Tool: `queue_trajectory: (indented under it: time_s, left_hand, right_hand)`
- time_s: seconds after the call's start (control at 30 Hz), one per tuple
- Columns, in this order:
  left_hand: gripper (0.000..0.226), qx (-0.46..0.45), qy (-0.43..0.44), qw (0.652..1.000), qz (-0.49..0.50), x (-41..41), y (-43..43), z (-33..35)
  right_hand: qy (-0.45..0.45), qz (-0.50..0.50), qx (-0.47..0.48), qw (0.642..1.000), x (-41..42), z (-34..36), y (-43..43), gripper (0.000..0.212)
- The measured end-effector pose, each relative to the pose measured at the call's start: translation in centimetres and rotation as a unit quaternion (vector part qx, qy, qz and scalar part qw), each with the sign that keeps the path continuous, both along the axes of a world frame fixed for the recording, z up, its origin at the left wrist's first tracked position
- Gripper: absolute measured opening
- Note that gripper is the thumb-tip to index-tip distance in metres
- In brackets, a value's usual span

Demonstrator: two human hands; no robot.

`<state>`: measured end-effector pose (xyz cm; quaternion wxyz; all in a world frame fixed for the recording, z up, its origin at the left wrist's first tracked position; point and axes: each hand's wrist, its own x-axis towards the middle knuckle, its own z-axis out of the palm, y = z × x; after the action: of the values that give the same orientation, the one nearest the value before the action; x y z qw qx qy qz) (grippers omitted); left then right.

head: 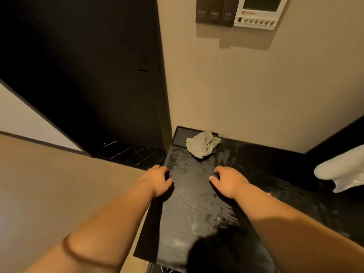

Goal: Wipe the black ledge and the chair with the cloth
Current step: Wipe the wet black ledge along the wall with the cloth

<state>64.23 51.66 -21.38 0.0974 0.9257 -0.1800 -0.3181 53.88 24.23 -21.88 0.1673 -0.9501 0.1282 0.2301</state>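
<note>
Cloth [202, 143] crumpled at chair [189, 203] far end; left hand [157, 181], right hand [230, 184] curled over its side edges

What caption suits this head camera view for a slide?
Left hand and right hand hold the side edges of the wet black chair; the crumpled cloth lies beyond them by the wall.
</note>
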Motion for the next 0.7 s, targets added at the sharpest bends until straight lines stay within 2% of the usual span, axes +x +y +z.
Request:
queue_trajectory:
  time_s: [0.2,0.53,0.6,0.7]
  left_hand:
    - [0.056,-0.014,-0.006,0.997,-0.072,3.7,-0.8,-0.5]
    - [0.056,-0.018,-0.023,0.994,-0.109,6.1,-3.4,-1.8]
    - [0.056,-0.013,-0.031,0.992,-0.120,6.1,-3.4,-2.2]
    - [0.057,0.000,-0.051,0.990,-0.132,5.9,-3.4,-2.7]
  right_hand:
    - [-0.017,-0.052,-0.007,0.998,2.8,0.0,2.4,0.051]
    - [-0.067,-0.129,-0.037,0.989,6.3,-1.1,5.0,0.082]
    - [-0.062,-0.130,-0.046,0.989,7.0,-1.5,5.2,0.078]
    - [-0.066,-0.141,-0.060,0.986,8.0,-2.2,5.1,0.062]
